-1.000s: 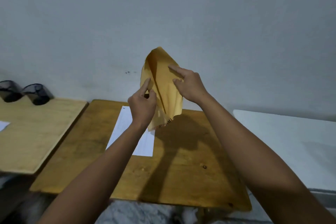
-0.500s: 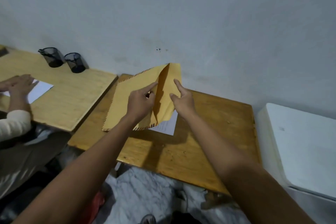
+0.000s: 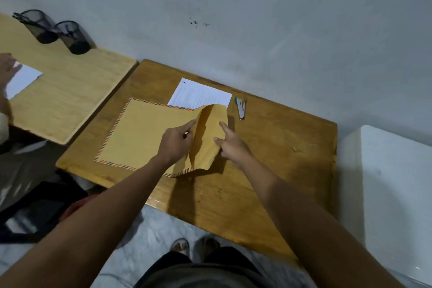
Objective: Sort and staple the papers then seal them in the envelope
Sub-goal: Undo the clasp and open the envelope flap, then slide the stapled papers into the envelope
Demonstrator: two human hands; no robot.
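A large brown envelope with a striped border lies flat on the wooden table, its flap standing up at the right end. My left hand pinches the envelope's open edge beside the flap. My right hand holds the flap from the right, index finger stretched along it. White papers lie behind the envelope, partly covered by it. A small stapler rests to the right of the papers.
A second, lighter table stands to the left with two black mesh pen cups and a white sheet under another person's hand. A white cabinet borders the right. My feet show below the table's front edge.
The envelope has come down from upright in the air to flat on the table. My view has tilted down, and the papers and stapler now show behind the envelope.
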